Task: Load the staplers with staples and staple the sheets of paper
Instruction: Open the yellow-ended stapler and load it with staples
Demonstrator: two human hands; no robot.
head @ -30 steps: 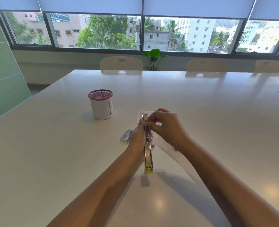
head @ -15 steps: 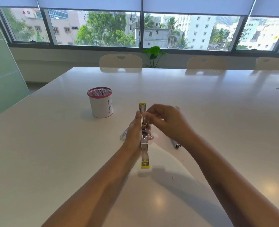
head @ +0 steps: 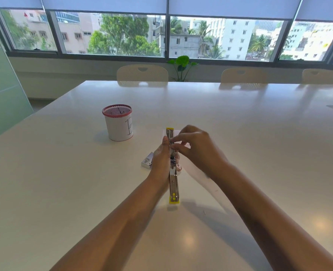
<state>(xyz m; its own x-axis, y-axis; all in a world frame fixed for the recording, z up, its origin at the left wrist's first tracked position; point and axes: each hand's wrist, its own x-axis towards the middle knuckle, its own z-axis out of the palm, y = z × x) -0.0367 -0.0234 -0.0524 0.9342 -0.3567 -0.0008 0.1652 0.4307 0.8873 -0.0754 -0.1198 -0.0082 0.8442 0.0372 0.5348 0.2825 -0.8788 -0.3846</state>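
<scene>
A yellow and metal stapler (head: 174,184) is swung fully open into one long strip, held above the table and pointing away from me. My left hand (head: 161,161) grips its middle from the left side. My right hand (head: 197,151) reaches in from the right and pinches something small at the metal channel near the far half; what it pinches is too small to make out. A small box of staples (head: 147,163) lies on the table just left of my left hand. White sheets of paper (head: 202,178) lie under and to the right of my hands.
A white mesh pen cup with a red rim (head: 118,122) stands at the left, beyond the hands. The white table (head: 64,182) stretches wide around. Chairs (head: 142,74) line its far edge below the windows, with a small plant (head: 181,65) behind.
The open stapler and both hands rose slightly, then settled back a little lower. My right fingers stay working at the channel. The grip of the left hand is unchanged.
</scene>
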